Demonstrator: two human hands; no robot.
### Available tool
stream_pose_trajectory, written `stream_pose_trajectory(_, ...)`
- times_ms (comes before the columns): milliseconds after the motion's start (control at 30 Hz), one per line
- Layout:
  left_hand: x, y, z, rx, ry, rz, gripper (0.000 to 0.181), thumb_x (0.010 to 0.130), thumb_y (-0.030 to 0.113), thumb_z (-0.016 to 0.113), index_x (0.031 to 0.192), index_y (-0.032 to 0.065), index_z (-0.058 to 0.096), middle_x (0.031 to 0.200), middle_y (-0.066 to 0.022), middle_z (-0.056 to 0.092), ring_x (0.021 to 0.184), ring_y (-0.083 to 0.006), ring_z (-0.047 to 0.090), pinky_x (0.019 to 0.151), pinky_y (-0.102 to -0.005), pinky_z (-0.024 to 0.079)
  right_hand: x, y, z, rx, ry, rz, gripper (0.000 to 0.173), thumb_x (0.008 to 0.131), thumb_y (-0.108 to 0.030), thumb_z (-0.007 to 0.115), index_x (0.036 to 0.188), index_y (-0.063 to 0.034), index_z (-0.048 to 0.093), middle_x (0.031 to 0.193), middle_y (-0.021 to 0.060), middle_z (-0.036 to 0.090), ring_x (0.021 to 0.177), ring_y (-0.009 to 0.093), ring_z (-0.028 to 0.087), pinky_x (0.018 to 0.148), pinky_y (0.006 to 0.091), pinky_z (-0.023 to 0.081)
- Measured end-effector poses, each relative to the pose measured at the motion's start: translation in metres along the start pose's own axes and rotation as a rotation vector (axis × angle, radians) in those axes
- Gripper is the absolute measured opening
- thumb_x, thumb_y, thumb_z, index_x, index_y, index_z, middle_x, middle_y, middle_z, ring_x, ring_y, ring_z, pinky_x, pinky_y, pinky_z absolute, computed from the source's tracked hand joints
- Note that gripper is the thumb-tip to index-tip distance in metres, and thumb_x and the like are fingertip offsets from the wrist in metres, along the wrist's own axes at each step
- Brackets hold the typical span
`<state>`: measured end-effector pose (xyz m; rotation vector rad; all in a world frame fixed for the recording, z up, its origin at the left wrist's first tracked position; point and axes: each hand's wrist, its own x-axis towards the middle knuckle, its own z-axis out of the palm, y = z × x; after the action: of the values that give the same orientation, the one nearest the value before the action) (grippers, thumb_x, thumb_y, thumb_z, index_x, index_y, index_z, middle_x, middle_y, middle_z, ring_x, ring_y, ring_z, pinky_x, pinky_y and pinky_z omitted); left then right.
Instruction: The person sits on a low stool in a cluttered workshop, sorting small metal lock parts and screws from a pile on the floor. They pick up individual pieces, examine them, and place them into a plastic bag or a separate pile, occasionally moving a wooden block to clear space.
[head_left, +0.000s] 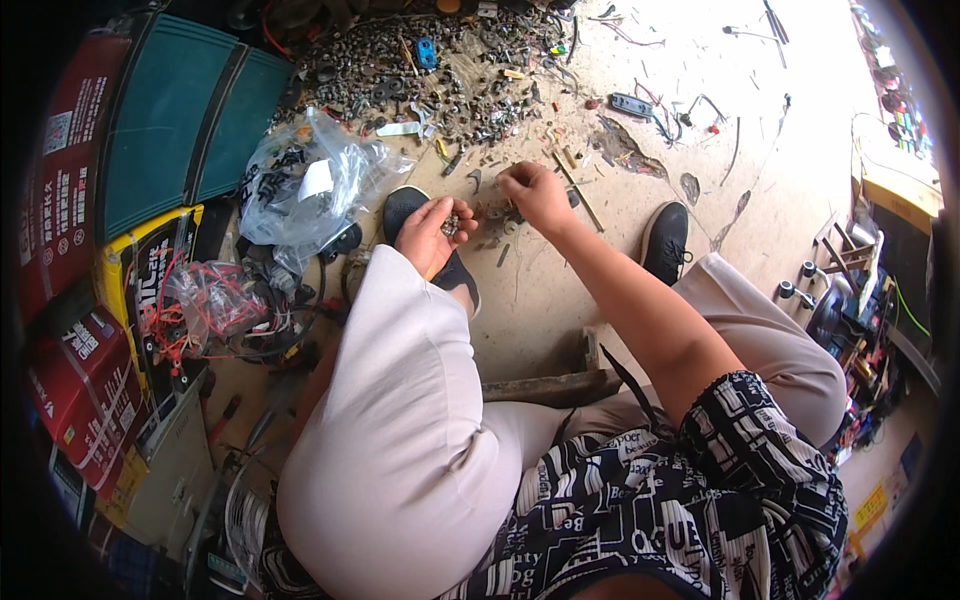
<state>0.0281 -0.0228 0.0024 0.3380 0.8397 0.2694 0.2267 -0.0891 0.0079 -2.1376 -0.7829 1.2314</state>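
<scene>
My left hand (433, 234), in front of my left knee, is cupped around several small metal nuts or similar hardware (450, 224). To its right, my right hand (537, 198) is bent down over the floor with the fingers curled. Whether anything sits between those fingertips is hidden. Small metal parts (495, 213) lie on the floor between the hands, partly behind the right hand. A thin rod (579, 193) rests just right of that hand. Beyond both hands spreads a large heap of mixed small hardware (360, 75), with a blue plastic piece (426, 54) in it.
A clear plastic bag (330, 176) of dark parts lies left of my left shoe (402, 210). Tangled red wires (217, 300) and stacked boxes (56, 165) line the left side. Wired parts (631, 105) lie ahead right. My right shoe (664, 236) stands near a floor crack.
</scene>
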Motion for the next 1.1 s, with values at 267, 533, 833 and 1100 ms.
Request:
stream_pose_trajectory(267,-0.002,0.001,0.001,-0.003,-0.001,0.008,0.021,0.096,0.024,0.049,0.098,0.0046,0.057,0.093,-0.0063,0.059,0.086,-0.0177,0.058,0.071,-0.0282,0.044,0.008,-0.015,-0.003,-0.558,0.192,0.142,0.032,0.079,-0.032,0.061,0.093,-0.0029,0.063,0.096,0.0167,0.065,0.087,0.032,0.064,0.076,0.0421,0.051)
stream_pose_trajectory(533,-0.005,-0.001,-0.003,-0.014,0.014,0.024,0.024,0.097,0.023,0.047,0.104,0.0034,0.058,0.096,-0.007,0.061,0.087,-0.0178,0.059,0.072,-0.0287,0.045,0.0,-0.025,0.002,-0.391,0.047,-0.073,0.028,0.079,-0.029,0.059,0.089,-0.0034,0.064,0.089,0.0173,0.065,0.083,0.033,0.064,0.071,0.0419,0.051)
stream_pose_trajectory(833,-0.001,0.0,-0.003,-0.03,-0.011,0.002,0.023,0.097,0.024,0.047,0.103,0.0035,0.057,0.094,-0.0065,0.058,0.084,-0.0168,0.056,0.069,-0.0272,0.042,0.001,-0.027,0.011,-0.318,0.122,-0.221,0.022,0.084,-0.026,0.061,0.094,-0.0067,0.064,0.086,0.0161,0.065,0.078,0.033,0.063,0.068,0.0402,0.049)
stream_pose_trajectory(1100,-0.001,-0.004,-0.01,-0.055,-0.03,0.023,0.021,0.097,0.023,0.047,0.1,0.0042,0.057,0.091,-0.0057,0.057,0.081,-0.0165,0.055,0.066,-0.0264,0.041,0.018,-0.027,0.016,-0.539,0.173,-0.22,0.024,0.081,-0.024,0.062,0.096,-0.0048,0.062,0.09,0.018,0.063,0.086,0.035,0.061,0.074,0.0434,0.048)
